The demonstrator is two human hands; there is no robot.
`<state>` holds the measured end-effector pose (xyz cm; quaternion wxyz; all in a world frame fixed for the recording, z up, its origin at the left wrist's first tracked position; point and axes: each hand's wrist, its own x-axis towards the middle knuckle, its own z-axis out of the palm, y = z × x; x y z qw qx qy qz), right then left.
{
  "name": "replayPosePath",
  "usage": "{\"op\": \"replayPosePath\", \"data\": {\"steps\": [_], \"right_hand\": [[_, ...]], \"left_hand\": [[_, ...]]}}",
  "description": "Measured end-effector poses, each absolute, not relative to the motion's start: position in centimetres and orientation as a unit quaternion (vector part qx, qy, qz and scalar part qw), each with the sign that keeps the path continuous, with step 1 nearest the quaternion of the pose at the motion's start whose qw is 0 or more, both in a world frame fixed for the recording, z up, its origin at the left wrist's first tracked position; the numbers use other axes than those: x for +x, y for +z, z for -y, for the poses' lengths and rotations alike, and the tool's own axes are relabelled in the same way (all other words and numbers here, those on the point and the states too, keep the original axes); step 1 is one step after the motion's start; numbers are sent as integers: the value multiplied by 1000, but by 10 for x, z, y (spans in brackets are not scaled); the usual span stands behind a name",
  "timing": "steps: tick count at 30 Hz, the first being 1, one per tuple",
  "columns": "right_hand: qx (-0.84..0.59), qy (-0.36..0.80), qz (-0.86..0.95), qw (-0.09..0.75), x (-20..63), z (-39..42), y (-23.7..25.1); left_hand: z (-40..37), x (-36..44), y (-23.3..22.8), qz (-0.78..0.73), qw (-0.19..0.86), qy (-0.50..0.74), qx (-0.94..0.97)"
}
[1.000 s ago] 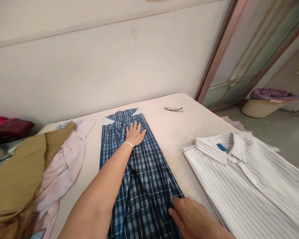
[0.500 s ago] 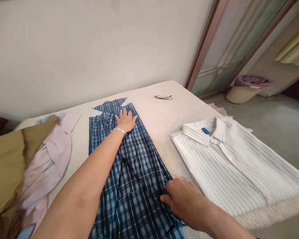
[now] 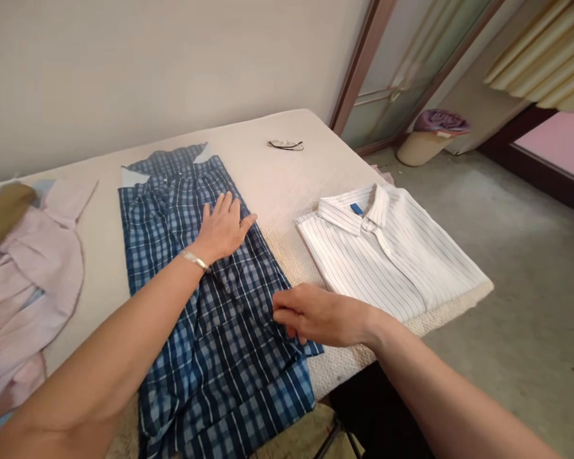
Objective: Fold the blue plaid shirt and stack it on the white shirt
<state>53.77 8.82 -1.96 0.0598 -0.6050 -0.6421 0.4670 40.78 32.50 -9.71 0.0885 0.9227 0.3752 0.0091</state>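
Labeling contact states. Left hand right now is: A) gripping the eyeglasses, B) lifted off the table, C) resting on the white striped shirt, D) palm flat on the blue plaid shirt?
D: the left hand lies open, fingers spread, flat on the blue plaid shirt, apart from the eyeglasses and the white striped shirt.

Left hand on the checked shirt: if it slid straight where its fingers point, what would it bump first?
The left hand points up and right. It would probably leave the blue checked shirt for bare mattress; beyond, maybe the glasses.
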Motion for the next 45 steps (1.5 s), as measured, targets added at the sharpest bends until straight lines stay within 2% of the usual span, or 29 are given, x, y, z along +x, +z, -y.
{"op": "replayPosePath", "data": {"steps": [4, 9, 11, 15, 21, 25, 28, 31, 33, 35, 37, 41, 45], "right_hand": [[-596, 404, 691, -62, 527, -86, -28], [-615, 348, 693, -143, 522, -84, -23], [-656, 316, 674, -122, 522, -82, -20], [-640, 326, 696, -5, 517, -81, -30], [-616, 311, 716, -106, 495, -78, -55], [-630, 294, 710, -113, 492, -77, -51], [-649, 304, 695, -58, 497, -82, -41], [-658, 346, 667, 44, 501, -88, -27], [-645, 393, 647, 104, 501, -90, -20], [-613, 465, 626, 128, 500, -88, -20], [-586, 508, 624, 94, 498, -83, -25], [-592, 440, 675, -17, 496, -74, -42], [-611, 408, 678, 2, 494, -80, -46]], "left_hand": [[-297, 398, -113, -373, 61, 7, 926], [-300, 397, -122, -362, 72, 32, 929], [-300, 397, -121, -367, 81, 32, 926], [-299, 396, -119, -366, 94, 18, 926], [-302, 395, -123, -357, 95, 8, 929], [-299, 394, -119, -359, 97, 7, 928], [-298, 394, -119, -358, 97, 13, 928], [-297, 394, -119, -357, 94, 27, 929], [-297, 394, -120, -358, 92, 40, 928], [-297, 394, -120, -356, 94, 48, 928], [-297, 393, -118, -354, 101, 49, 928], [-298, 390, -115, -356, 113, 39, 927], [-299, 390, -117, -350, 119, 33, 929]]}}
